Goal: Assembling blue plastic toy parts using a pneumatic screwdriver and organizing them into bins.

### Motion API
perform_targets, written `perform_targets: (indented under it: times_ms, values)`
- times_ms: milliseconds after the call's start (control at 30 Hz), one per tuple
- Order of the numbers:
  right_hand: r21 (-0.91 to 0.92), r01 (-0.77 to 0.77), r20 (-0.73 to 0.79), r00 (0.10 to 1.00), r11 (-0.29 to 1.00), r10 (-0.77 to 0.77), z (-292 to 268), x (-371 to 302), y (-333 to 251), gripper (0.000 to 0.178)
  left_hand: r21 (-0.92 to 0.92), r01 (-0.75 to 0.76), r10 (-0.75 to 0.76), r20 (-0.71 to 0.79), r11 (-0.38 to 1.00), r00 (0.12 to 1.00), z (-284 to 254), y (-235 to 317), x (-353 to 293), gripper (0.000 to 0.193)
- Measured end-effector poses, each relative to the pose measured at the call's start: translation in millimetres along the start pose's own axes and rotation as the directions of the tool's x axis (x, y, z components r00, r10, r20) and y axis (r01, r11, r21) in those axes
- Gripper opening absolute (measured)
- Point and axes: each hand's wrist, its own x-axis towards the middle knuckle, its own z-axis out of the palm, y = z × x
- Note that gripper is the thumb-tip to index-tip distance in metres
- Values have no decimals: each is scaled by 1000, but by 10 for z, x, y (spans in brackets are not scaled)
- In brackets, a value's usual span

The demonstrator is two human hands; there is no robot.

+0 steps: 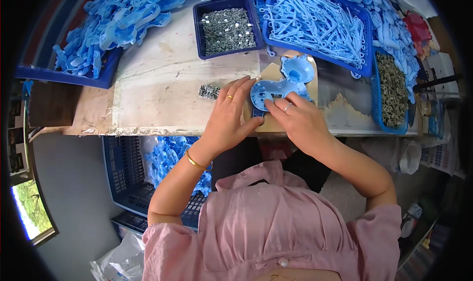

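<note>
A light-blue moulded plastic shell (270, 87), rounded at both ends and hollow side up, lies on a tan board (311, 84) near the table's front edge. My left hand (227, 114) rests along the shell's left side. Its fingers are stretched out and the thumb stands apart, with nothing seen in it. With bent fingers, my right hand (299, 122) grips the near right part of the shell, its fingertips down on the inner face. Whether they pinch a small piece there is hidden. Left of my left fingers sits a small heap of metal bits (209, 91).
Beyond the shell stand a dark-blue tub (198, 33) of small metal pieces and a blue basket (315, 52) of thin looped rods. Blue shells (133, 24) pile up at far left. A blue bin (377, 96) of brownish parts is at right; a crate (123, 182) sits below the table.
</note>
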Motion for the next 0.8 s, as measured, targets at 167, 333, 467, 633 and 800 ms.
perform_targets:
  times_ms: [167, 333, 467, 633, 800]
  values:
    - [-2, 42, 66, 997, 999, -41, -43, 19, 78, 41, -20, 35, -34, 41, 999, 999, -6, 0, 39, 77]
    - [80, 111, 94, 988, 991, -118, -50, 31, 221, 39, -51, 36, -34, 50, 998, 998, 2, 26, 42, 74]
    - [158, 96, 110, 987, 983, -114, -13, 41, 340, 36, -2, 57, -56, 43, 998, 997, 34, 43, 15, 73]
    - [416, -55, -69, 993, 908, 92, -169, 153, 989, 26, 57, 89, -91, 25, 994, 996, -3, 111, 7, 73]
    - [-91, -314, -207, 934, 945, 290, -354, 338, 1788, 20, 125, 30, -24, -48, 992, 999, -16, 293, 104, 67]
